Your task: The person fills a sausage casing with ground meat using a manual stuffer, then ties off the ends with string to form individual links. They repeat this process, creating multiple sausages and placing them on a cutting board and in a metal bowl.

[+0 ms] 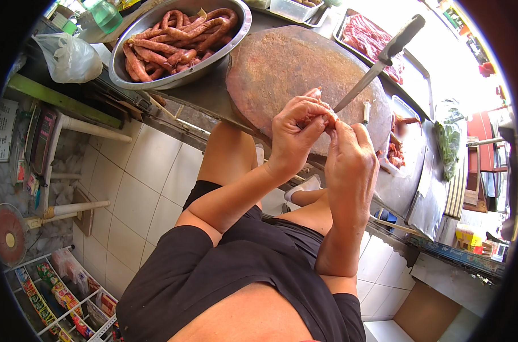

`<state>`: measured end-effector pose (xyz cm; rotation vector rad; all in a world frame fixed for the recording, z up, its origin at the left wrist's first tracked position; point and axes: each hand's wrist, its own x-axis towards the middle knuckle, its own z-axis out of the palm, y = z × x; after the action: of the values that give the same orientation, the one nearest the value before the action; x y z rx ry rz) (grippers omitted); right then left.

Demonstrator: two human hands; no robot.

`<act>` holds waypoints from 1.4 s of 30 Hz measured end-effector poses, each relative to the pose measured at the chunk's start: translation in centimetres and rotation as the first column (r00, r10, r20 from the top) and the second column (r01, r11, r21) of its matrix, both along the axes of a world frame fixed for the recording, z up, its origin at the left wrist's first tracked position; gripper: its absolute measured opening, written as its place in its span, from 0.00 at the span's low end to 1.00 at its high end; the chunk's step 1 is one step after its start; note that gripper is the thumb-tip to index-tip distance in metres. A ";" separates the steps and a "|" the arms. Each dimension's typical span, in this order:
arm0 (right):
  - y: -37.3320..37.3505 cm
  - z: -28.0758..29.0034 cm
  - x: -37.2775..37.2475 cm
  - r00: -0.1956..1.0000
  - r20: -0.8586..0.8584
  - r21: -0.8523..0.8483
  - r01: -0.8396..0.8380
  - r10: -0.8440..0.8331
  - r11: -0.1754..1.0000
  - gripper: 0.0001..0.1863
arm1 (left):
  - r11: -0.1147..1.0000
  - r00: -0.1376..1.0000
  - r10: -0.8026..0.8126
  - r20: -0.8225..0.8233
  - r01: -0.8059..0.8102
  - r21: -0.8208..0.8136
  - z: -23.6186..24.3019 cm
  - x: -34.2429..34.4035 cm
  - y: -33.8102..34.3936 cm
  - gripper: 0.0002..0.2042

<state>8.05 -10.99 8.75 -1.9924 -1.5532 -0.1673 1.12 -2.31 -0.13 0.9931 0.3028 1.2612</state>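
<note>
Dark shorts (236, 268) and bare knees fill the foreground where the person sits. Above them both hands meet — left hand (296, 134) and right hand (350, 162) each pinched shut on a small pinkish piece of sausage (321, 118), held just over the near edge of the round wooden chopping block (281, 68). A knife (384, 57) rests on that block, and a metal bowl (236, 31) of sausages (173, 40) sits beyond.

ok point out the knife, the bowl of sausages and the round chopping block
knife (358, 88), head view, on the middle of the blade
bowl of sausages (156, 80), head view, on the near metal wall
round chopping block (287, 68), head view, on its bare top
</note>
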 end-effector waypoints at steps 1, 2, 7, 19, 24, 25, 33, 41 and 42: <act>0.1 0.0 0.0 0.999 0.033 -0.008 0.000 0.000 1.000 0.07 | 1.000 0.999 0.027 -0.023 -0.027 0.015 -0.1 0.0 0.0 0.06; 0.1 -0.1 0.0 0.998 0.065 -0.014 0.004 -0.003 1.000 0.07 | 0.996 0.997 0.060 -0.051 -0.056 0.070 -0.1 0.0 0.0 0.06; 0.0 -0.4 0.1 0.996 0.087 -0.044 0.040 -0.036 0.998 0.04 | 0.980 0.985 0.129 -0.115 -0.109 0.164 -0.3 -0.1 0.0 0.06; 0.3 -2.9 1.3 0.875 -0.371 0.282 -0.213 0.311 0.935 0.12 | 0.996 0.994 -0.002 -0.106 -0.007 -0.090 0.8 -0.6 -0.2 0.03; 0.6 -2.8 1.2 0.859 -0.348 0.329 -0.262 0.374 0.907 0.12 | 0.987 0.997 -0.028 -0.071 0.016 -0.161 1.2 -0.6 -0.1 0.06; 0.7 -2.7 1.3 0.863 -0.335 0.326 -0.269 0.377 0.906 0.12 | 0.985 0.998 -0.043 -0.045 0.035 -0.169 1.2 -0.7 0.0 0.06; 0.4 -2.9 1.6 0.860 -0.388 0.314 -0.215 0.331 0.925 0.11 | 0.963 0.991 -0.132 0.015 0.131 -0.237 1.1 -1.0 0.2 0.04; 1.5 -3.2 2.1 0.966 -0.233 0.360 -0.024 0.114 0.933 0.07 | 0.939 0.987 -0.130 0.091 0.152 -0.309 0.9 -0.8 0.4 0.05; 1.6 -3.2 2.2 0.979 -0.190 0.345 0.000 0.069 0.938 0.07 | 0.937 0.984 -0.143 0.103 0.169 -0.306 0.8 -0.9 0.4 0.05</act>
<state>10.28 -9.39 5.53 -1.6525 -1.3275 -0.2031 0.24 -1.90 0.72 0.6785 0.3440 1.0646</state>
